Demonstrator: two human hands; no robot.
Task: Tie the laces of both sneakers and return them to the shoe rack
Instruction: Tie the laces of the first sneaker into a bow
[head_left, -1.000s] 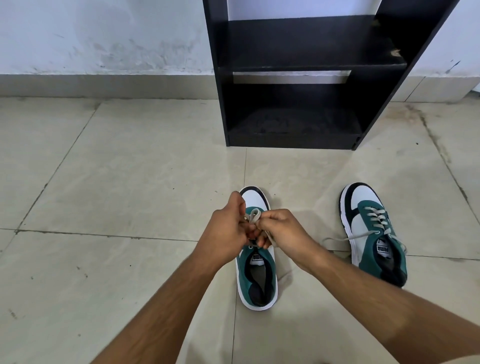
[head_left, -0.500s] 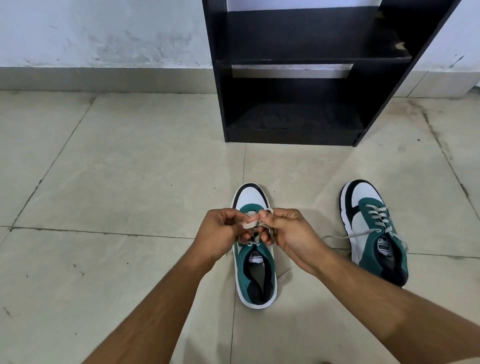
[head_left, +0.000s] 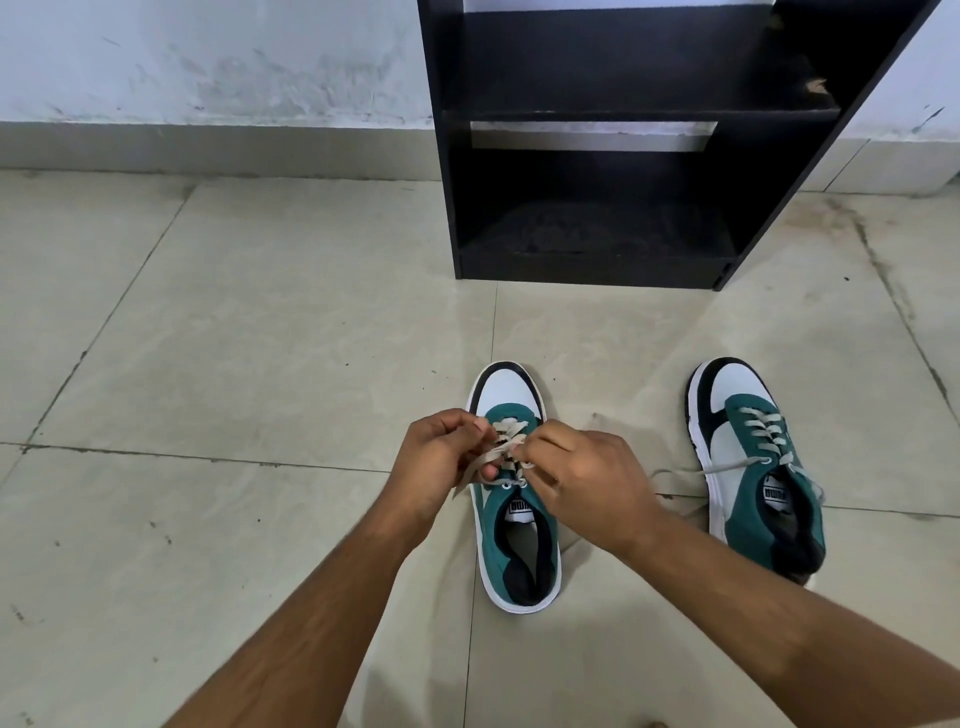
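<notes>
Two green, white and black sneakers stand on the tiled floor, toes pointing at the rack. Over the left sneaker (head_left: 511, 551) both hands work its beige laces (head_left: 501, 446). My left hand (head_left: 439, 462) pinches a lace end that hangs down its palm side. My right hand (head_left: 587, 480) grips the other lace strand just right of the eyelets. The right sneaker (head_left: 758, 467) sits apart at the right, its laces loose, one end trailing left across the floor. The black shoe rack (head_left: 592, 265) stands against the wall, both visible shelves bare.
Beige floor tiles with dark grout lines spread to the left and in front of the rack. A scuffed white wall (head_left: 208, 62) with a grey skirting runs behind. The rack's right side panel slants toward the right sneaker.
My hands have drawn slightly apart over the left sneaker, pulling the laces sideways. The shoes and rack have stayed where they were.
</notes>
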